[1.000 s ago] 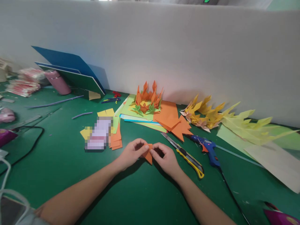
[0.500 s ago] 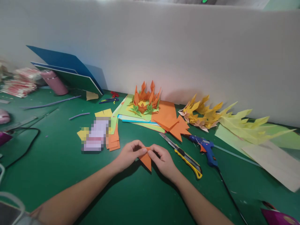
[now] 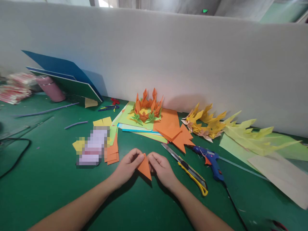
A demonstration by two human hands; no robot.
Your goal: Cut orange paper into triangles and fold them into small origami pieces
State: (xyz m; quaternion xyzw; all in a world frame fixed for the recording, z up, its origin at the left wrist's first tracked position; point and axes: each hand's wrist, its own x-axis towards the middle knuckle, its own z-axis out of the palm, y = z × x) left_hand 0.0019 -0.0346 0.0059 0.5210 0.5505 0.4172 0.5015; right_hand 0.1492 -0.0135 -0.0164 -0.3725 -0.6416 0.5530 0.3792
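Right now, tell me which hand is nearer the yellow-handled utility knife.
Right. The right hand is just left of the yellow-handled utility knife; the left hand is farther left, across the orange paper triangle.

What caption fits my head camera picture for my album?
Left hand pinching pointed orange paper, right hand close beside it, with a yellow utility knife nearby.

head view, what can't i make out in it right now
In the head view:
Orange paper: its upper left part is hidden by the left hand.
Pale purple thing: details lost to pixelation.
Red-and-white bundle: blurred and cut off by the left edge.
Dark thing at lower right: mostly cut off by the bottom edge.
Green sign: too small to read.
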